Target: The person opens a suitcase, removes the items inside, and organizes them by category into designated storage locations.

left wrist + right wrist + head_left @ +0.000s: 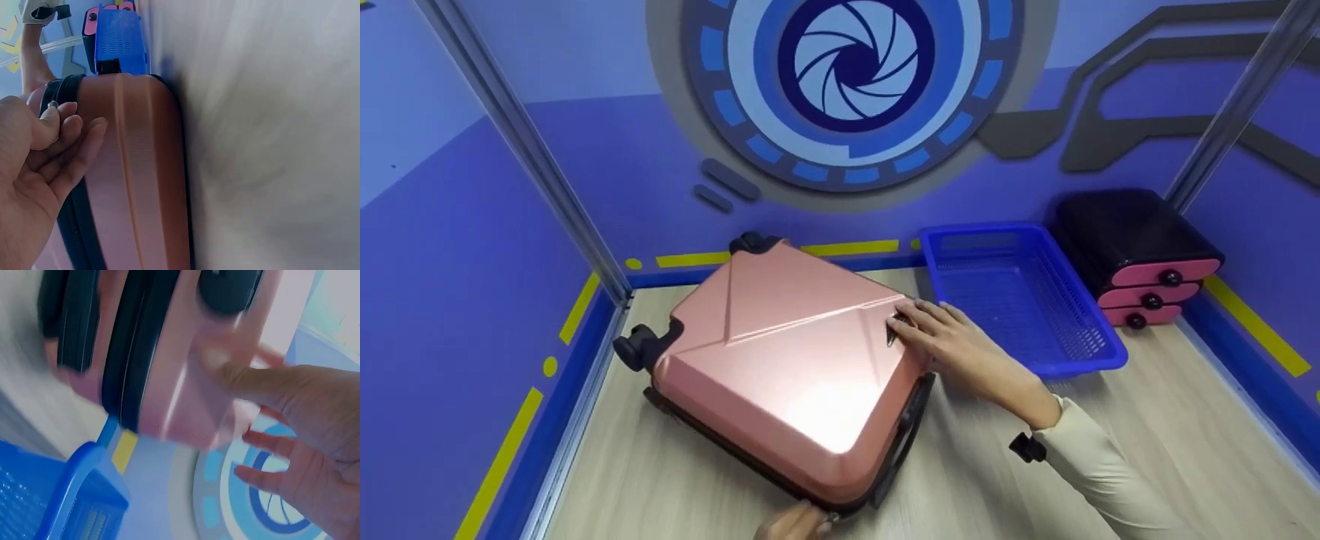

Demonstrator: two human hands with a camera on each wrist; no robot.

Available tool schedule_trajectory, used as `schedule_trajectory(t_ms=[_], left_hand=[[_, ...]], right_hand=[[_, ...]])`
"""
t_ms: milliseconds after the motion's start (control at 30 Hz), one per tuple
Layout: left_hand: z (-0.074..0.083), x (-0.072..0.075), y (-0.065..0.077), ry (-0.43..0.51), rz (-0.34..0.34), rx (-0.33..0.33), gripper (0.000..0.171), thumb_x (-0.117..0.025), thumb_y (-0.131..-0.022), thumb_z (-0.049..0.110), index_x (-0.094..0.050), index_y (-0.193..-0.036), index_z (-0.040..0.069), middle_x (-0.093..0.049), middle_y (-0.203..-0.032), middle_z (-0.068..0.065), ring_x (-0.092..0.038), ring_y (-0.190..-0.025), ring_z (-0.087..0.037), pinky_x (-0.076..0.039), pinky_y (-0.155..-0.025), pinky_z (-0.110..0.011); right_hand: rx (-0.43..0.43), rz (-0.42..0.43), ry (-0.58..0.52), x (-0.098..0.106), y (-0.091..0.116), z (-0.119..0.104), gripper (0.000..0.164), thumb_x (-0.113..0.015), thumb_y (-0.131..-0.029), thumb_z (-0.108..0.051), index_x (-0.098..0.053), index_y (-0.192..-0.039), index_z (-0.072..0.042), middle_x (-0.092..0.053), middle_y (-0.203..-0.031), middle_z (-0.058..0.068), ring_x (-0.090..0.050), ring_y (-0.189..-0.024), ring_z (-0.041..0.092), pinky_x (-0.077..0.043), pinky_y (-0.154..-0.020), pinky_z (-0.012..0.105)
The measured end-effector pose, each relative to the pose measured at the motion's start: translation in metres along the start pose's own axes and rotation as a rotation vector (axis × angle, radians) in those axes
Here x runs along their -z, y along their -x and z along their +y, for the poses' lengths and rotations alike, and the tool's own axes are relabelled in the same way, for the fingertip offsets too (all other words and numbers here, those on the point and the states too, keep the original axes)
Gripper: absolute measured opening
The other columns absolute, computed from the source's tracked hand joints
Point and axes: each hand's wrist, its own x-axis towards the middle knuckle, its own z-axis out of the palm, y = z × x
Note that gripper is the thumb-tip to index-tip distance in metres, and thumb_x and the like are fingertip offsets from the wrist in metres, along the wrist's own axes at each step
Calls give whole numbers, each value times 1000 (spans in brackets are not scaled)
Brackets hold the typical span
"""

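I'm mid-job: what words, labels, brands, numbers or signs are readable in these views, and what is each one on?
No readable word, label, brand, number or sign shows in any view.
Dark patch on the pink suitcase, by the right hand: too small to tell whether it bears lettering.
Round wall graphic: pattern only, no letters.

suitcase (pixel 802 367) 1 | hands (pixel 952 337) 2 | basket (pixel 1020 307) 1 | drawer unit (pixel 1132 229) 1 | drawers (pixel 1136 274) 3 | knobs (pixel 1171 278) 3
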Motion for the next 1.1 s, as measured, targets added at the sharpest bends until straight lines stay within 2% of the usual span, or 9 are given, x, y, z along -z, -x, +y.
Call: schedule_trajectory(t_ms=[67, 100, 233, 400, 567, 667, 800, 967, 1100], left_hand=[[-8, -20, -5, 41, 105, -7, 35, -51, -111, 31, -59, -81, 15, -51, -73, 9, -43, -60, -2, -33, -48, -18], [-9, -23, -10, 61, 97, 2, 33, -52, -111, 30, -61, -83, 15, -53, -74, 9, -46, -60, -3, -36, -49, -19], [17, -2, -80, 76, 10, 57, 24, -63, -105, 22, -63, -81, 16, -58, -70, 8, -55, -59, -6, -40, -52, -18], [11, -26, -130, 91, -182, 201, 14, -77, -91, 16, -69, -79, 18, -64, -66, 9, -59, -55, -7, -41, -48, -22], [-8, -60, -168, 127, -311, 281, 13, -74, -92, 16, -74, -79, 16, -66, -65, 7, -61, -57, -11, -49, -53, -32], [-15, -73, -177, 131, -298, 268, 19, -73, -94, 16, -72, -75, 15, -64, -62, 6, -58, -56, -12, -51, -55, -36], [-18, -78, -177, 120, -236, 243, 21, -74, -92, 15, -69, -71, 14, -63, -61, 3, -58, -54, -16, -51, -54, -38], [-18, -76, -174, 98, -182, 234, 22, -74, -91, 14, -65, -71, 13, -63, -62, 1, -61, -54, -20, -50, -52, -39], [-20, -69, -165, 105, -157, 240, 27, -75, -92, 12, -60, -70, 14, -58, -60, 4, -52, -52, -12, -46, -49, -34]], right_hand=[[-1, 44, -50, 0, -3, -7, 62, -78, -88, 1, -59, -147, -5, -56, -151, 20, -52, -139, 41, -47, -111, 59], [-1, 66, -93, 1, -5, -12, 55, -74, -91, 1, -61, -144, -4, -58, -149, 19, -54, -138, 40, -48, -111, 57], [5, 51, -283, 7, -4, -37, 46, -70, -100, -17, -61, -145, -9, -59, -148, 16, -53, -140, 37, -45, -115, 53], [-31, -98, -241, 9, -11, -44, 70, -68, -100, -46, -46, -158, -14, -45, -159, 23, -38, -149, 47, -34, -120, 64], [-88, -79, -210, -3, -21, -15, 79, -77, -93, -45, -46, -158, -13, -41, -162, 24, -36, -151, 45, -32, -121, 63], [-117, -73, -219, -10, -24, -1, 80, -79, -91, -45, -48, -158, -14, -42, -163, 19, -36, -152, 41, -34, -121, 60], [-104, -80, -213, -16, -25, 6, 82, -78, -92, -49, -47, -158, -14, -41, -163, 20, -35, -151, 43, -36, -119, 63], [-99, -51, -187, -19, -26, 10, 85, -80, -88, -51, -47, -158, -14, -41, -163, 19, -36, -151, 43, -37, -116, 66], [-93, -29, -170, -21, -22, 12, 85, -80, -88, -52, -48, -157, -14, -42, -163, 19, -38, -150, 43, -38, -114, 68]])
